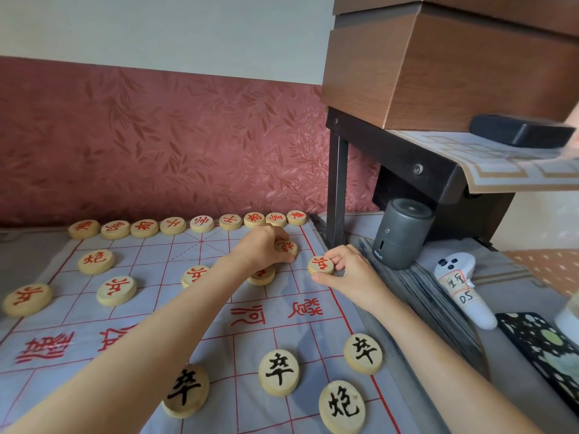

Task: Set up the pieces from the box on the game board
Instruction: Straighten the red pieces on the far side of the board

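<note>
A grey cloth game board [131,311] with red grid lines covers the surface. Round wooden pieces with red characters line its far edge [172,226]; more red pieces [116,290] stand on the rows below. Black-character pieces [279,372] sit near me. My left hand [261,248] reaches to the far right of the board, fingers closed on a red cannon piece [286,247] resting on the cloth. My right hand [347,272] pinches a red soldier piece [321,265] at the board's right edge. Another red piece [262,275] is half hidden under my left wrist.
A dark metal desk leg [336,189] stands just past the board's far right corner. A grey cylindrical device [401,236], a white controller [460,286] with a paper label and a patterned phone case [542,349] lie to the right. A brown wooden box [454,64] sits on the desk above.
</note>
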The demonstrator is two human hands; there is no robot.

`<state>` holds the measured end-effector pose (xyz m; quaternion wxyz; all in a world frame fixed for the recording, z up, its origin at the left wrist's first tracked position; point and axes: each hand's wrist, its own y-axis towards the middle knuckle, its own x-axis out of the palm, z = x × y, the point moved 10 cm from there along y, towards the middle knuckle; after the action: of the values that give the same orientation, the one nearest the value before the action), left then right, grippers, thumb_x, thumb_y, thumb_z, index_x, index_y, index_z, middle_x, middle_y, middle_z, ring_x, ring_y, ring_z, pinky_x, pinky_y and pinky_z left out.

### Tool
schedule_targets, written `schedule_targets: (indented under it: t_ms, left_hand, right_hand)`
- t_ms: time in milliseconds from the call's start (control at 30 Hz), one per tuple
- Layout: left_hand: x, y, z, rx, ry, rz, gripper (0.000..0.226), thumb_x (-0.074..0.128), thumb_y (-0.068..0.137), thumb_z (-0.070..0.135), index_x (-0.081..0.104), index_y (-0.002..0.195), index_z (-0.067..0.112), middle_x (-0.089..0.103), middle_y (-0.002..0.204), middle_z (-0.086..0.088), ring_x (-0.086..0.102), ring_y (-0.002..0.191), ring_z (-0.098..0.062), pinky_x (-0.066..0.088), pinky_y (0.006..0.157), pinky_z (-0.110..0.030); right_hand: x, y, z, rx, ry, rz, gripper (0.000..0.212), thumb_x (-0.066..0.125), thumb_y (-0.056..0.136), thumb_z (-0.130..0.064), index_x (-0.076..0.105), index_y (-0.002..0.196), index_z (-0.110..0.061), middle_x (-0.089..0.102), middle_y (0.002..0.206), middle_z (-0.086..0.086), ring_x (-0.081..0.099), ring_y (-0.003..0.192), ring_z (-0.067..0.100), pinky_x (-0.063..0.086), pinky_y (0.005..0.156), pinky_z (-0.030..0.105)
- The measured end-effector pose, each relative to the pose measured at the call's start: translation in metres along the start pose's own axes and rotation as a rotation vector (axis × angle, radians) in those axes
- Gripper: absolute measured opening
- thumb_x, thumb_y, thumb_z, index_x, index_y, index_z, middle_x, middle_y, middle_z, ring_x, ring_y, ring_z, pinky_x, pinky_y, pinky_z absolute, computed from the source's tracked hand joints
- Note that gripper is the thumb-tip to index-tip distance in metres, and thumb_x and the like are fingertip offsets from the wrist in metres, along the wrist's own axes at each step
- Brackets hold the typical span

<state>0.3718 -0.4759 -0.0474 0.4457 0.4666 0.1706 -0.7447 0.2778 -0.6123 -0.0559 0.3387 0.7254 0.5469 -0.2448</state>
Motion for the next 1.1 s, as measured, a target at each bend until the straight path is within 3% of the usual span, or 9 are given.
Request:
schedule_targets:
  t_ms: [500, 733, 833, 933, 1100]
  left_hand:
    - [0.001, -0.002, -0.003, -0.009, -0.031, 0.017, 0.054, 0.075, 0.073, 0.03, 0.059, 0.119, 0.009, 0.065, 0.115, -0.011, 0.059, 0.099, -0.026, 0.046, 0.08, -0.028]
    - [-0.008, -0.003, -0.004, -0.031, -0.047, 0.021, 0.07, 0.075, 0.072, 0.036, 0.047, 0.131, 0.011, 0.055, 0.128, -0.008, 0.054, 0.113, -0.023, 0.041, 0.09, -0.028]
    - [-0.032, -0.01, 0.0, 0.012, -0.042, 0.122, 0.058, 0.073, 0.074, 0.035, 0.055, 0.123, 0.01, 0.057, 0.12, -0.011, 0.056, 0.106, -0.022, 0.045, 0.089, -0.03]
    - [-0.058, -0.022, 0.002, 0.066, -0.041, 0.169, 0.043, 0.071, 0.077, 0.031, 0.063, 0.112, 0.008, 0.063, 0.108, -0.009, 0.06, 0.095, -0.021, 0.046, 0.084, -0.029]
    - [-0.106, -0.053, -0.029, 0.025, -0.036, 0.195, 0.023, 0.07, 0.079, 0.02, 0.069, 0.101, 0.013, 0.067, 0.095, -0.003, 0.059, 0.083, -0.014, 0.048, 0.08, -0.027]
  right_hand:
    - [0.001, -0.003, -0.003, 0.017, 0.02, -0.035, 0.038, 0.075, 0.077, -0.025, 0.057, 0.109, -0.018, 0.047, 0.106, -0.002, 0.045, 0.082, -0.003, 0.036, 0.068, 0.008]
    - [-0.003, -0.008, -0.008, 0.016, -0.018, -0.037, 0.052, 0.075, 0.076, -0.032, 0.052, 0.12, -0.016, 0.041, 0.113, -0.003, 0.045, 0.092, 0.003, 0.036, 0.07, 0.007]
    - [-0.013, -0.008, -0.026, -0.051, -0.052, 0.031, 0.05, 0.073, 0.078, -0.031, 0.053, 0.121, -0.015, 0.041, 0.112, -0.003, 0.043, 0.102, 0.007, 0.034, 0.085, 0.018]
    - [-0.012, -0.005, -0.055, -0.111, -0.038, 0.04, 0.046, 0.072, 0.079, -0.026, 0.056, 0.12, -0.015, 0.041, 0.111, -0.004, 0.043, 0.104, 0.01, 0.033, 0.088, 0.019]
    - [0.033, 0.003, -0.111, -0.126, 0.097, -0.144, 0.033, 0.069, 0.082, -0.021, 0.062, 0.114, -0.015, 0.058, 0.106, -0.005, 0.054, 0.097, 0.011, 0.038, 0.074, 0.016]
